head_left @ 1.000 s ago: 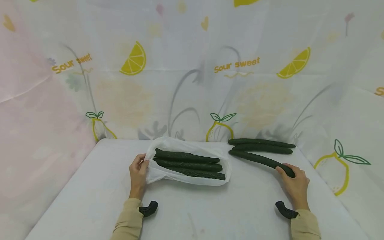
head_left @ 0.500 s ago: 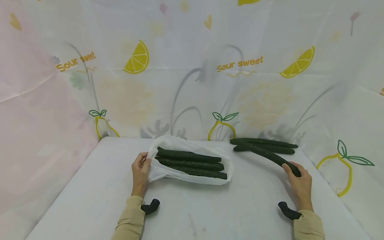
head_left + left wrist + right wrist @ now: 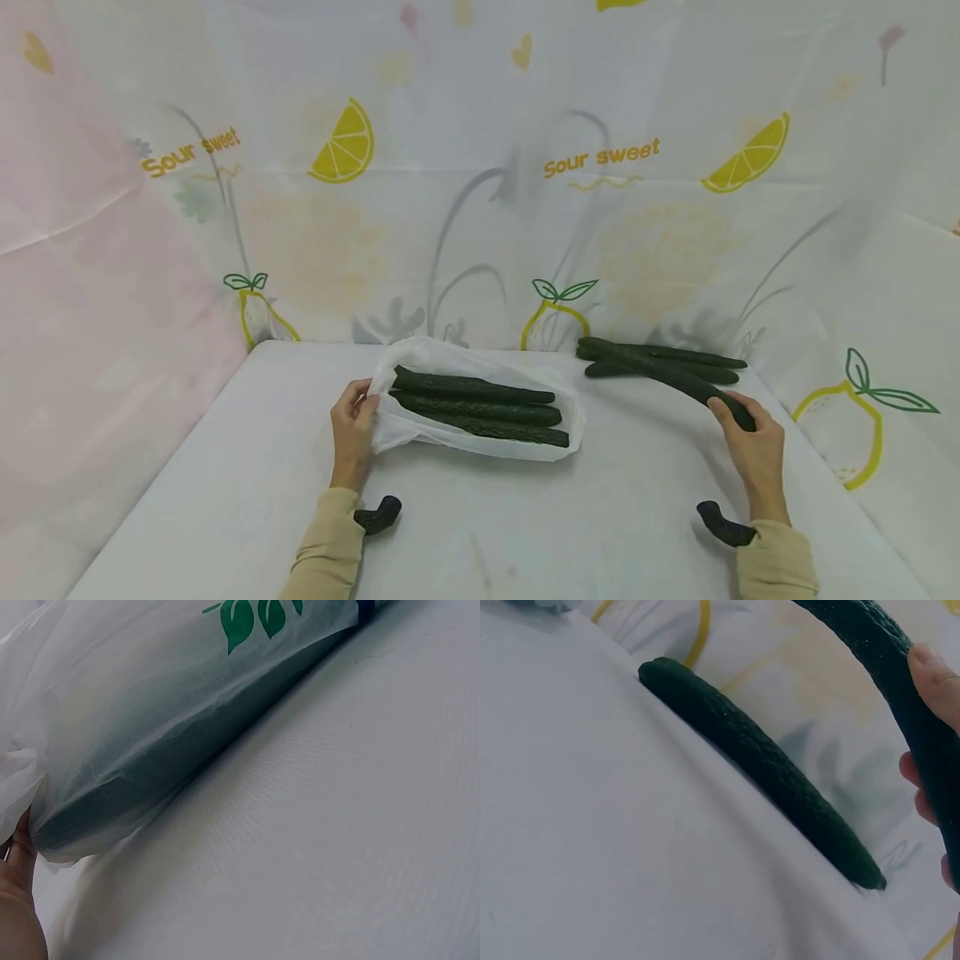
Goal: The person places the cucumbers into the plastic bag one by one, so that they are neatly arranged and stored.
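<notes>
My left hand [image 3: 351, 429] pinches the left end of a white plastic bag [image 3: 431, 352], which lies on its side with its mouth facing up. Three dark green cucumbers [image 3: 480, 410] lie lengthwise inside it. In the left wrist view, green leaf prints show on the bag [image 3: 157, 682], and a cucumber shows dimly through the film. On the right, my right hand [image 3: 756, 450] grips the near end of a long cucumber [image 3: 678, 381], its far end raised and slanting over two more cucumbers [image 3: 716, 373]. The right wrist view shows thumb and fingers around this cucumber [image 3: 889, 664].
A white cloth covers the table [image 3: 480, 517]. Behind it hangs a printed curtain [image 3: 450, 250] with lemons, close to the back edge. One cucumber [image 3: 765, 769] lies along that edge in the right wrist view. Black wrist devices [image 3: 378, 515] sit on both forearms.
My right hand has lifted the front cucumber, raising its far end over the two behind, and moved slightly right. My left hand stays at the bag; the view shifts slightly.
</notes>
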Demonstrator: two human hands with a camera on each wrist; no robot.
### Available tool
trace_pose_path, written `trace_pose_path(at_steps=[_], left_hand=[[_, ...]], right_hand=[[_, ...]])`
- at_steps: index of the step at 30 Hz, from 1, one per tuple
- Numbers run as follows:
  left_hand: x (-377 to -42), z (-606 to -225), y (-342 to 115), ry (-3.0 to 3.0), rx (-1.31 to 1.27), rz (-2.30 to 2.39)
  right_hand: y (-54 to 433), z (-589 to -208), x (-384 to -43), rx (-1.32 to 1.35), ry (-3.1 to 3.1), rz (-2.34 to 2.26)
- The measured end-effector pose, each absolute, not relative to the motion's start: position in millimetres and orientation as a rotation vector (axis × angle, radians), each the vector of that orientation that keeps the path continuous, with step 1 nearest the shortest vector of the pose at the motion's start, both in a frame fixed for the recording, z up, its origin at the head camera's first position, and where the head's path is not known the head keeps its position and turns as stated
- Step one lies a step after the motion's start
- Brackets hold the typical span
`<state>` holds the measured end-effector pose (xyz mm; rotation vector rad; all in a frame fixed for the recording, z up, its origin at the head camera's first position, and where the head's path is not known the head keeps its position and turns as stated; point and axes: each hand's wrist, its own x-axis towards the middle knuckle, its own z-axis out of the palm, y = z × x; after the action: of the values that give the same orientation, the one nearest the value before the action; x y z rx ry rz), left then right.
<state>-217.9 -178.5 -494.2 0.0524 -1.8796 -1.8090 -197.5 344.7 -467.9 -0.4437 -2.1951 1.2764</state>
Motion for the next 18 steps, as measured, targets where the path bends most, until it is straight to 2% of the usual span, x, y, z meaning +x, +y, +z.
trace_pose_path(at_steps=[18], left_hand=[[-206, -476, -174, -1.881, 0.032, -1.837]], right_hand=[[325, -442, -197, -0.252, -2.198, 1.238]])
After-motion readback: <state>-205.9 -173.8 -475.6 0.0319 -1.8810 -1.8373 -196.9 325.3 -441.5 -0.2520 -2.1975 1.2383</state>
